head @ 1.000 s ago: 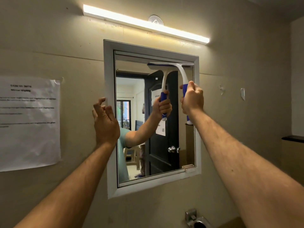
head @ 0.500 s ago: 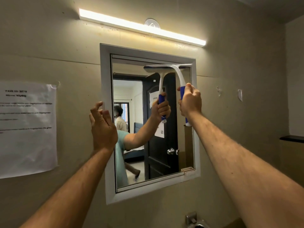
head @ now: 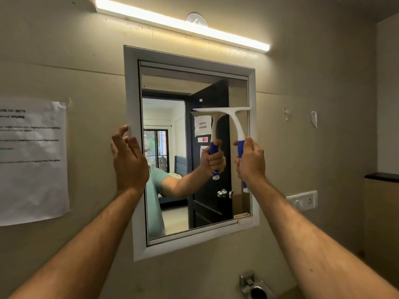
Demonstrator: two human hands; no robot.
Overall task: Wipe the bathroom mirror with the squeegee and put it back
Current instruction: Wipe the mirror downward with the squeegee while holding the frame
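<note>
Midway, my right hand (head: 251, 160) grips the squeegee (head: 234, 121) halfway down the mirror (head: 194, 83)'s right side, left hand (head: 129, 160) loosely open at the frame; the lower glass and putting it back remain.

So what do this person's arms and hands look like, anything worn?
Both forearms are bare up to the frame edge, with no watch, rings or gloves on the left hand or right hand. The mirror reflection shows a short teal sleeve on the upper arm.

Single head-worn camera, close range, facing forward and slightly upward past the left hand (head: 129, 160) and right hand (head: 251, 161) toward the mirror (head: 194, 83).
</note>
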